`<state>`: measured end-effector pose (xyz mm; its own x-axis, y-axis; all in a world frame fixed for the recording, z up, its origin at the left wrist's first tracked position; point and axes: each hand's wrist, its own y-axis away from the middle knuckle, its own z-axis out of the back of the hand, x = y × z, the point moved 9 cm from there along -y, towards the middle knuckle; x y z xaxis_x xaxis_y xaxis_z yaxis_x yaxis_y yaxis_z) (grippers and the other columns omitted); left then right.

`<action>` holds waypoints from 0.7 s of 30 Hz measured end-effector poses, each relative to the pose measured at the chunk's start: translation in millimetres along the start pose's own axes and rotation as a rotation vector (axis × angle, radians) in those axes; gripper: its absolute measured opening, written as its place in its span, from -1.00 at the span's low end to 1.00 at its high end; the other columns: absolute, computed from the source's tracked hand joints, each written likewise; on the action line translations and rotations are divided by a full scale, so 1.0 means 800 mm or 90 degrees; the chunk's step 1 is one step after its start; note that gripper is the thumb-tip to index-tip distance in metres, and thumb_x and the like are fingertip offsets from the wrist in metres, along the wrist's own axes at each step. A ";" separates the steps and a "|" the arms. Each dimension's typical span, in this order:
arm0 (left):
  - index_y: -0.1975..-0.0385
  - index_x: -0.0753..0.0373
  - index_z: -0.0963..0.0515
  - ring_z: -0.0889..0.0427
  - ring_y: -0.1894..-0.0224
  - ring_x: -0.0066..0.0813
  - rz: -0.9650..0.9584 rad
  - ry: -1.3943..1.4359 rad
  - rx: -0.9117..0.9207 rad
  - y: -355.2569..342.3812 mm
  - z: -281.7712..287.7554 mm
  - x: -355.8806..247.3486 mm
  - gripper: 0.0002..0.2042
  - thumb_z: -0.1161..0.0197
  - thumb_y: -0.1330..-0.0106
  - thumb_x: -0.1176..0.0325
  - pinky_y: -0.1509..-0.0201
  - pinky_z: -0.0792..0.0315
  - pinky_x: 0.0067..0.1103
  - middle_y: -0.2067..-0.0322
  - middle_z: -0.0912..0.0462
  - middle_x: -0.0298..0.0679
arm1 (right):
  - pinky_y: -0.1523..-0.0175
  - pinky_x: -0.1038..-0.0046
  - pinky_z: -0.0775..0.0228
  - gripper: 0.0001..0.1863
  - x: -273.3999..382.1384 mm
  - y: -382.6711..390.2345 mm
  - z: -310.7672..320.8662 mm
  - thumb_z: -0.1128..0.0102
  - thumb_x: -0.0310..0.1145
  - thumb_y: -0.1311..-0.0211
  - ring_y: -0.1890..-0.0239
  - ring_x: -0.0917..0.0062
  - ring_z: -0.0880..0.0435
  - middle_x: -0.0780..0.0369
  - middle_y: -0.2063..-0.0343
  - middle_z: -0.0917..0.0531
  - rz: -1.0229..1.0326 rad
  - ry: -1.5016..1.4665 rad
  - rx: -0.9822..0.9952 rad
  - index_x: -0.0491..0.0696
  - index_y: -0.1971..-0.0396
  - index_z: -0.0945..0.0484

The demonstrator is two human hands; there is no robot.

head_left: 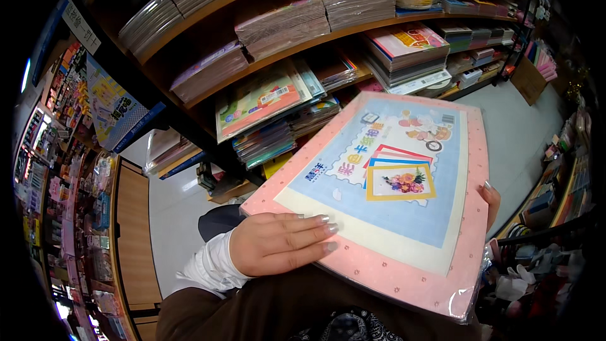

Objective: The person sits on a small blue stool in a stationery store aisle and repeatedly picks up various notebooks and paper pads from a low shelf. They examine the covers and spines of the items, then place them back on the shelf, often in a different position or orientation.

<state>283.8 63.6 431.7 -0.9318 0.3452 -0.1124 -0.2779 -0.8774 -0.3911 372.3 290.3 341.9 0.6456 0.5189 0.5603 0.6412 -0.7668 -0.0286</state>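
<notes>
A large flat pack (pixel 400 252) in clear plastic wrap rests across my lap, tilted up toward the shelves. Its pink face has small dark red marks, and a pale blue and cream label shows a flower picture in a yellow frame among coloured frames. My left hand (pixel 284 241) lies flat on the pack's left edge, fingers stretched out side by side. At the right edge my right hand (pixel 489 203) grips the pack; only its fingertips show, the rest hidden behind it.
Wooden shelves (pixel 297 44) ahead hold stacks of plastic-wrapped paper packs (pixel 284 22). A low shelf bears a red-and-green pack (pixel 265 101). Racks of small goods (pixel 60 196) line the left, beside a wooden cabinet (pixel 134 227). Grey floor (pixel 533 123) shows at the right, near a cardboard box (pixel 529 81).
</notes>
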 end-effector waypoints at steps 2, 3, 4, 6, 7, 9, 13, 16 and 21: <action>0.25 0.23 -0.44 -0.46 0.13 -0.38 -0.018 -0.009 -0.007 0.002 0.005 -0.008 -0.74 -0.07 0.00 0.50 0.23 -0.35 -0.62 0.16 -0.46 -0.19 | 0.20 0.47 -0.39 -0.36 0.005 0.002 -0.007 0.10 -0.21 0.14 0.30 0.32 -0.52 -0.04 0.22 -0.42 -0.006 0.005 0.064 -0.30 0.03 -0.12; 0.25 0.23 -0.44 -0.46 0.13 -0.38 -0.024 -0.007 -0.008 0.004 0.007 -0.009 -0.74 -0.08 0.00 0.50 0.23 -0.35 -0.63 0.17 -0.46 -0.19 | 0.20 0.46 -0.39 -0.35 -0.001 -0.002 -0.006 0.08 -0.21 0.15 0.28 0.31 -0.51 -0.04 0.22 -0.42 -0.010 -0.011 0.087 -0.30 0.04 -0.12; 0.24 0.23 -0.43 -0.46 0.13 -0.38 -0.027 -0.007 -0.009 0.008 0.009 -0.010 -0.74 -0.09 0.00 0.50 0.24 -0.35 -0.64 0.17 -0.46 -0.19 | 0.19 0.44 -0.39 -0.35 -0.012 -0.008 -0.003 0.07 -0.22 0.17 0.27 0.31 -0.51 -0.04 0.22 -0.42 -0.016 -0.027 0.110 -0.30 0.04 -0.12; 0.26 0.24 -0.45 -0.47 0.15 -0.36 0.004 -0.019 0.004 0.017 0.013 -0.007 -0.75 -0.09 0.00 0.49 0.25 -0.37 -0.63 0.21 -0.48 -0.19 | 0.18 0.41 -0.38 -0.34 -0.040 -0.024 -0.003 0.06 -0.23 0.19 0.25 0.30 -0.50 -0.04 0.21 -0.42 -0.036 -0.059 0.138 -0.30 0.04 -0.13; 0.27 0.24 -0.46 -0.48 0.16 -0.35 0.018 -0.024 0.011 0.023 0.014 -0.005 -0.76 -0.10 0.00 0.48 0.26 -0.38 -0.63 0.22 -0.49 -0.19 | 0.18 0.40 -0.38 -0.34 -0.058 -0.031 -0.008 0.06 -0.24 0.20 0.24 0.30 -0.50 -0.04 0.21 -0.42 -0.048 -0.074 0.140 -0.30 0.04 -0.13; 0.31 0.24 -0.48 -0.49 0.19 -0.33 0.068 -0.035 -0.002 0.035 0.022 0.003 -0.78 -0.11 0.01 0.47 0.28 -0.40 -0.61 0.26 -0.50 -0.18 | 0.15 0.40 -0.36 -0.36 -0.095 -0.053 -0.022 0.07 -0.26 0.20 0.21 0.31 -0.48 -0.03 0.21 -0.43 -0.118 -0.081 0.212 -0.30 0.05 -0.14; 0.37 0.25 -0.51 -0.52 0.25 -0.29 0.173 -0.068 -0.034 0.071 0.024 0.020 -0.77 -0.15 0.11 0.52 0.32 -0.44 -0.56 0.30 -0.52 -0.18 | 0.12 0.47 -0.31 -0.45 -0.163 -0.086 -0.048 0.14 -0.31 0.16 0.21 0.40 -0.47 0.04 0.24 -0.45 -0.130 -0.051 0.248 -0.28 0.09 -0.21; 0.37 0.24 -0.52 -0.52 0.25 -0.28 0.243 -0.116 -0.049 0.096 0.015 0.034 -0.75 -0.14 0.14 0.55 0.32 -0.43 -0.54 0.31 -0.52 -0.20 | 0.16 0.52 -0.30 -0.52 -0.218 -0.111 -0.068 0.15 -0.33 0.12 0.26 0.46 -0.47 0.09 0.29 -0.46 -0.158 -0.019 0.304 -0.24 0.14 -0.27; 0.37 0.24 -0.50 -0.51 0.23 -0.24 0.302 -0.182 -0.096 0.123 0.003 0.069 -0.72 -0.12 0.17 0.60 0.26 -0.42 -0.49 0.30 -0.52 -0.18 | 0.17 0.57 -0.29 -0.62 -0.320 -0.169 -0.064 0.12 -0.37 0.00 0.25 0.54 -0.45 0.15 0.27 -0.46 -0.264 -0.007 0.336 -0.22 0.15 -0.29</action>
<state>204.6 -4.1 389.1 -0.9784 -0.1964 -0.0638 0.2023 -0.8501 -0.4862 99.1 241.8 244.4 0.3044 0.7367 0.6038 0.9521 -0.2167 -0.2156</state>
